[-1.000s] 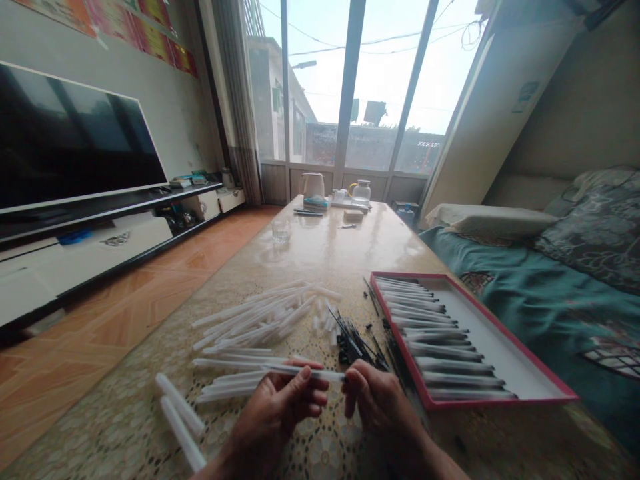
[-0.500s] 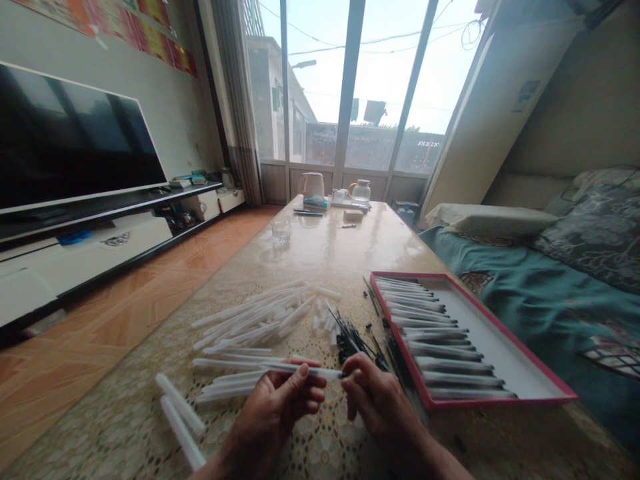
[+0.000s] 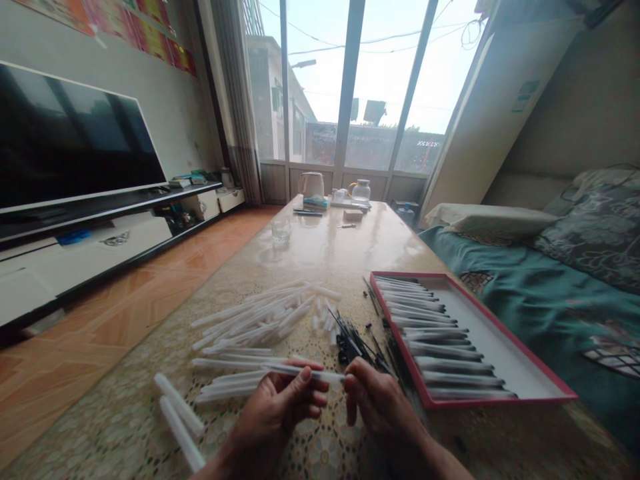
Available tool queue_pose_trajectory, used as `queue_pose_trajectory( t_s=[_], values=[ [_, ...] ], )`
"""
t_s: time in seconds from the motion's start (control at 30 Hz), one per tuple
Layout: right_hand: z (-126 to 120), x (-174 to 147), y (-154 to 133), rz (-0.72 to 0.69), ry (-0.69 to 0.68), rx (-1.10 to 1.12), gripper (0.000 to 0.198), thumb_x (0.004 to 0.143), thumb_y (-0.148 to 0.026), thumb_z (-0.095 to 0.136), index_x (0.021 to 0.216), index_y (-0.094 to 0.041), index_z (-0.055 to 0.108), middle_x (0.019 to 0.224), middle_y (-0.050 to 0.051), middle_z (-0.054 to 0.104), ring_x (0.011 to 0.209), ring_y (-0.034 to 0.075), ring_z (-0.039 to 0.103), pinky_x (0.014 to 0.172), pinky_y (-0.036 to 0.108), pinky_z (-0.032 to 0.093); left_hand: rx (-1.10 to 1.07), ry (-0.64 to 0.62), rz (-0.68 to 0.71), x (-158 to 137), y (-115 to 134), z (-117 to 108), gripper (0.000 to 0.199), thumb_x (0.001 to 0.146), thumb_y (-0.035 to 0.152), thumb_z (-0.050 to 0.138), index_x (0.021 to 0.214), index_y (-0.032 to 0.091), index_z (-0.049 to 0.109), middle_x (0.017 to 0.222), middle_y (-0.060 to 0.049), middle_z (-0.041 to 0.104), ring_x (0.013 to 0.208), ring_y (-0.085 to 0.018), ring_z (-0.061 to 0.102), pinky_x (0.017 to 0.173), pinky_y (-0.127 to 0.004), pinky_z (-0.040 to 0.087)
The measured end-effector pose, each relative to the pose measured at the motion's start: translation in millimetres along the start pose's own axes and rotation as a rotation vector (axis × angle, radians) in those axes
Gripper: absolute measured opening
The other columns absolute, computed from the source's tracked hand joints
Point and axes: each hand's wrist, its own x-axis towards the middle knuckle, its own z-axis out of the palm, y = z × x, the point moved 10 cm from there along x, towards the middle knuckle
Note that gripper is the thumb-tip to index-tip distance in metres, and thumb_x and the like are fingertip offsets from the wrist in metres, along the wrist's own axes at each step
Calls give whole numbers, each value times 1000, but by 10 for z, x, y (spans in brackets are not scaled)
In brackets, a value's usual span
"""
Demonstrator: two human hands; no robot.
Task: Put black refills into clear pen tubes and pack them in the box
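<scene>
Between thumb and fingers, my left hand (image 3: pixel 285 407) is closed on a whitish translucent pen barrel (image 3: pixel 325 377), held nearly level above the table. My right hand (image 3: pixel 373 393) pinches the barrel's right end, and its fingertips hide that end. Just beyond the right hand lies a heap of thin black pen refills (image 3: pixel 360 343) and small black pieces. To the left spreads a loose pile of white pen barrels (image 3: pixel 260 320). Short white caps (image 3: pixel 327 323) sit between the pile and the refills.
A red-rimmed box (image 3: pixel 520 343) at the right holds a row of pens with dark ends. Two thicker white tubes (image 3: pixel 180 427) lie at the left. Farther along the patterned table (image 3: pixel 240 267) stand a drinking glass (image 3: pixel 281 231) and a glass jug (image 3: pixel 360 192). A sofa (image 3: pixel 490 273) borders the right.
My right fingertips have closed over the barrel's right end, covering the dark tip that showed there before. The left hand has barely moved.
</scene>
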Motion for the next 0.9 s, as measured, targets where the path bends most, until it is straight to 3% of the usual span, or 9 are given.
queue_pose_trajectory(
  t_s=[0.37,0.57,0.67,0.8,0.9],
  values=[
    [-49,-8,9,15,21,55,33,93,-42,30,73,-20,45,54,-1,60,50,11,54,52,20,34,19,-5,19,8,0,-21,18,70,29,71,80,14,70,68,-7,72,57,-12,63,52,-20,46],
    [52,-16,116,178,-63,360,40,88,-51,36,63,-20,38,43,-5,47,37,8,41,41,18,29,65,-51,54,-7,37,66,20,70,29,71,81,14,70,67,-7,72,56,-12,63,51,-21,46],
    [19,-23,172,245,-51,462,40,86,-52,40,61,-20,39,40,-7,44,34,6,35,37,17,24,25,-1,43,-4,39,17,19,67,28,73,78,13,70,65,-5,70,54,-11,62,49,-20,45],
    [-160,-20,313,280,58,400,38,86,-46,41,58,-20,39,41,-6,45,38,7,38,40,18,29,-26,111,76,7,111,-141,15,67,24,73,77,14,68,61,-2,67,50,-8,58,47,-17,43],
    [-348,-37,347,260,192,173,36,87,-43,39,60,-20,44,47,-3,50,45,11,46,45,21,34,16,122,106,21,152,-178,14,69,23,72,79,14,66,63,-2,68,52,-9,59,48,-18,44]
  ],
)
